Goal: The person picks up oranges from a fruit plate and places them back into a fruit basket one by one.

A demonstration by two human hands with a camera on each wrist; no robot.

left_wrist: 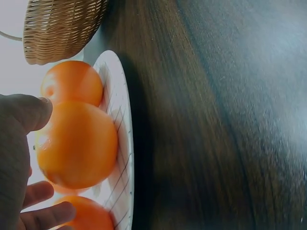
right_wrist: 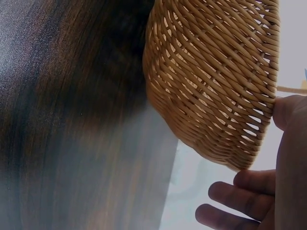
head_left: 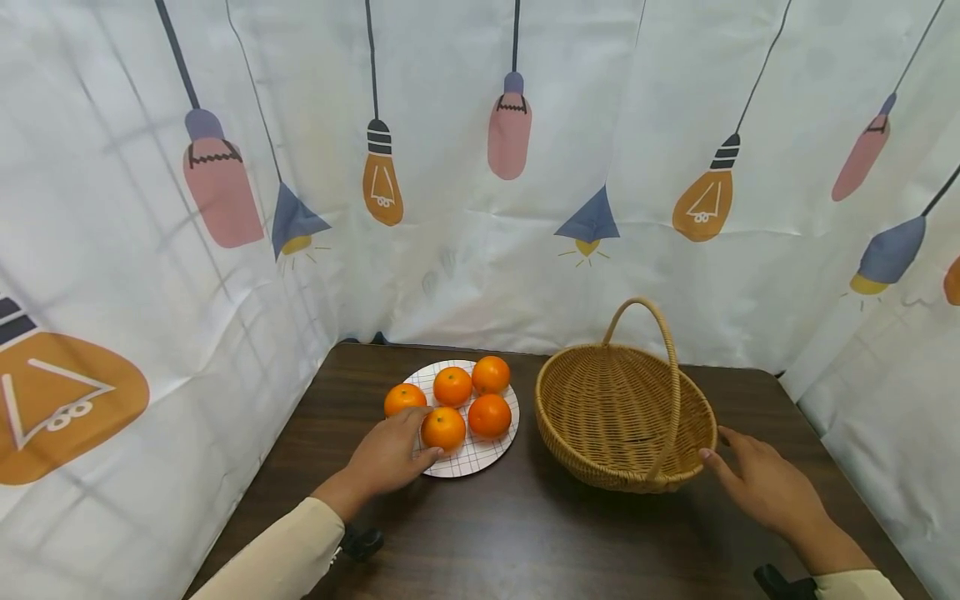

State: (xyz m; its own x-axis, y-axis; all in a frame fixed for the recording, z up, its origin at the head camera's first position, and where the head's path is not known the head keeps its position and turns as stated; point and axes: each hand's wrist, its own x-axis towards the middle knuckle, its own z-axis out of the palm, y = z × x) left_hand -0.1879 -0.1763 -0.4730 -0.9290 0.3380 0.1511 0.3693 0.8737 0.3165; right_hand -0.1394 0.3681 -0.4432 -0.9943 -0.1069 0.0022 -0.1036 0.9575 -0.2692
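Note:
My left hand [head_left: 395, 450] reaches over the left side of a round white plate [head_left: 477, 457] with a grid pattern. Its thumb and spread fingers stand around the nearest orange [head_left: 443, 430], with the thumb tip right at the fruit in the left wrist view. Several more oranges [head_left: 490, 416] lie on the plate. A wicker basket [head_left: 570, 446] with an arched handle [head_left: 672, 392] stands to the right, nothing inside it. At its right rim is my right hand [head_left: 772, 486], thumb and fingertips close to the edge, fingers loosely spread in the right wrist view.
Plate and basket stand side by side on a dark brown wooden table [head_left: 495, 542]. White curtains [head_left: 465, 275] printed with hanging lamps and bulbs enclose the table at the back and sides.

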